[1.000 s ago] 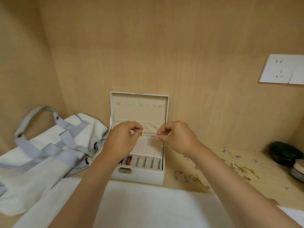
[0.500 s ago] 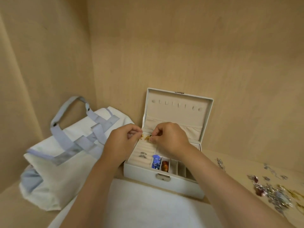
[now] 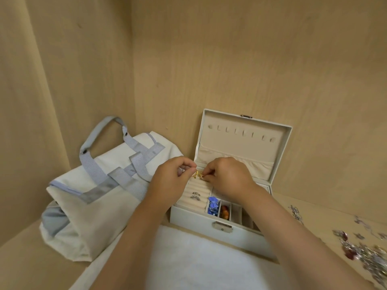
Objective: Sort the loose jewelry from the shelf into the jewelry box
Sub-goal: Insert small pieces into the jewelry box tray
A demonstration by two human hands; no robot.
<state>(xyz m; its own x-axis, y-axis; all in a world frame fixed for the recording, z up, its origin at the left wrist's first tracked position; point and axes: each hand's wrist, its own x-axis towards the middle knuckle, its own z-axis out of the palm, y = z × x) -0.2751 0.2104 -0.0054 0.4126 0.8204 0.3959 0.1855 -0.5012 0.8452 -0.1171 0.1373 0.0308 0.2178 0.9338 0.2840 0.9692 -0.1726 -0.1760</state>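
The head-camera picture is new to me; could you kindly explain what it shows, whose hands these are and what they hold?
No machine here: a person wears one camera on the head, so the picture looks down at their own two bare hands. The left hand and right hand together pinch a small gold piece above an open white jewelry box standing on a wooden shelf. Inside, two silver rings sit in the ribbed ring rolls, and a blue piece and an amber-brown piece lie in separate front compartments. A white tote bag with grey-blue straps lies to the left, a white cloth lies in front, and loose jewelry is scattered on the right.
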